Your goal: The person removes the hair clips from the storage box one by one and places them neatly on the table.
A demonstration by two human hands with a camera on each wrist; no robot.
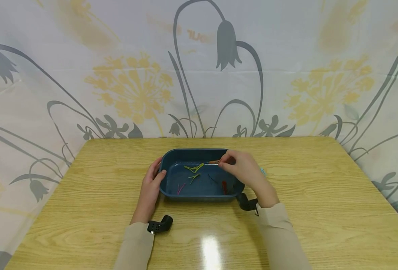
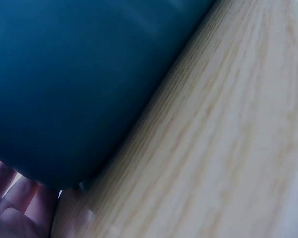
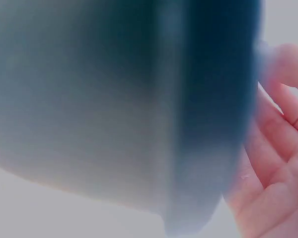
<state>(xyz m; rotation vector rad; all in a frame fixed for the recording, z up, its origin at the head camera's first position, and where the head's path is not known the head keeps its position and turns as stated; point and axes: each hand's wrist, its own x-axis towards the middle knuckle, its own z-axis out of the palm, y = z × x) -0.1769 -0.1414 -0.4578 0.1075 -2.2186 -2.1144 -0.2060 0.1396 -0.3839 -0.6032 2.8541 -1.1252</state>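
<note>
A dark blue rectangular tub [image 1: 199, 195] with rounded corners stands on the table. My left hand [image 1: 152, 180] holds its left end, thumb over the rim and fingers along the outside wall; the left wrist view shows the fingers [image 2: 27, 198] against that wall. Over the tub's right half, my right hand [image 1: 241, 167] pinches a thin orange-brown strip [image 1: 214, 162] between thumb and fingertips. On the tub floor lie a yellow-green forked strand [image 1: 194, 168], a smaller green one [image 1: 194, 177], a pink-purple one [image 1: 180, 188], a dark thin one [image 1: 213, 178] and a dark red piece [image 1: 224, 187].
The wooden table [image 1: 320, 180] extends around the tub. A small light-blue thing [image 1: 263, 171] shows just right of the tub, partly behind my right hand. A flower-patterned cloth [image 1: 199, 75] hangs behind the table. A black wrist camera [image 1: 161, 224] sits on my left wrist.
</note>
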